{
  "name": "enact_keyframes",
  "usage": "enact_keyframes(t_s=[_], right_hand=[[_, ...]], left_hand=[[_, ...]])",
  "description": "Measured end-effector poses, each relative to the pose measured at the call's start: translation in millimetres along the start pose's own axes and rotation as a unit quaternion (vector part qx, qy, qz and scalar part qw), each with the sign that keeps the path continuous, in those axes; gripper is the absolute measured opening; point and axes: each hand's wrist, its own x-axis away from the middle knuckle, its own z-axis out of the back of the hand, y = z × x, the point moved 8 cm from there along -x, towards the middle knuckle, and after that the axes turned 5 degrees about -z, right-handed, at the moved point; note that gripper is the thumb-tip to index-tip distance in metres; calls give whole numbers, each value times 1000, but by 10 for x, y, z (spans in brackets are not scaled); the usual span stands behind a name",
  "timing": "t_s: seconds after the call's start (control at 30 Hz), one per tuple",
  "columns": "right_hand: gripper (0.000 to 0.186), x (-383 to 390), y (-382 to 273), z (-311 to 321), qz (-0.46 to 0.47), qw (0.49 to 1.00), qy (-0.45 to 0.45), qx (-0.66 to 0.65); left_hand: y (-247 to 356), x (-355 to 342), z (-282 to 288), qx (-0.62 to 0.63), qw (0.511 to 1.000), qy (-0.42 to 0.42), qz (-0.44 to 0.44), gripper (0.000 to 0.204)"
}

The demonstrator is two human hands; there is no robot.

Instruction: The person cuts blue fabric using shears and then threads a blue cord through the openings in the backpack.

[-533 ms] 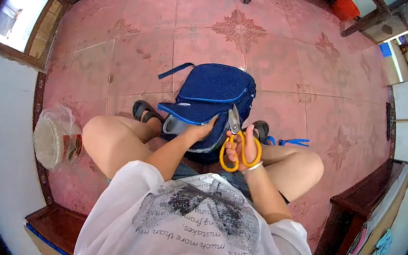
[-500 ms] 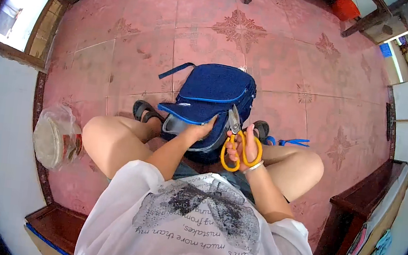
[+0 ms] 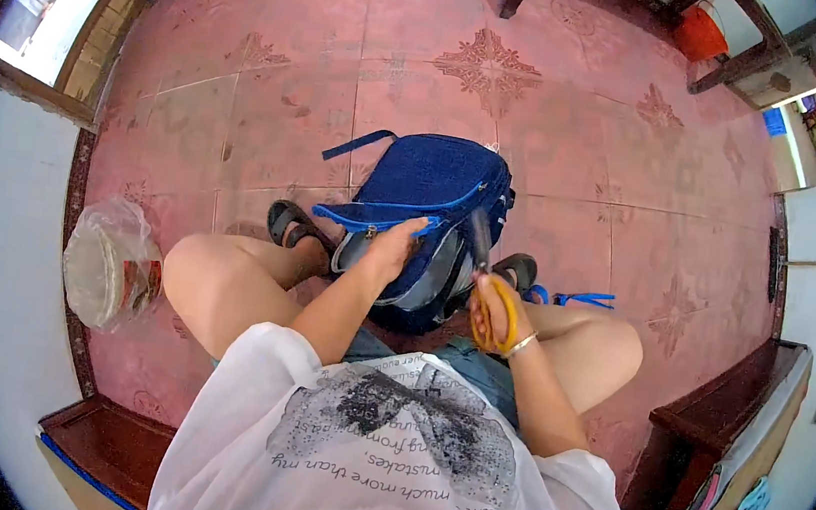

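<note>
A dark blue backpack (image 3: 427,172) with bright blue piping lies on the floor between my legs. Its grey lining shows where the top gapes toward me. My left hand (image 3: 394,249) is closed on the blue edge of the opening. Just right of the bag, my right hand (image 3: 482,309) grips a pair of scissors (image 3: 501,304) by the yellow handles. Their dark blades point away from me beside the bag's right side and look blurred. Most of the fingers of my right hand are behind the handles.
Past my right foot lies a blue strap-like thing (image 3: 589,299) on the pink tiled floor (image 3: 296,91). A round tub in clear plastic (image 3: 110,266) stands at the left. Dark wooden furniture (image 3: 728,402) is at the right, and a red bucket (image 3: 700,36) at the far right.
The scissors have turned in my right hand, so the handles show more edge-on. My left hand has shifted slightly upward along the bag's opening, and more grey lining shows.
</note>
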Motion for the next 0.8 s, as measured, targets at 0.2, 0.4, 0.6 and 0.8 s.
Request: enact_keyframes(t_s=[0.2, 0.4, 0.6, 0.8], right_hand=[[45, -1006, 432, 499, 118, 975, 187, 24], [70, -1382, 579, 575, 92, 938, 333, 38], [65, -1523, 930, 476, 17, 944, 245, 219], [38, -1138, 437, 197, 66, 922, 194, 328]], left_hand=[[-112, -61, 94, -5, 1000, 2, -2, 31], [-324, 5, 341, -136, 985, 96, 54, 32], [-276, 21, 360, -58, 990, 128, 15, 27], [-402, 22, 538, -108, 979, 169, 41, 17]])
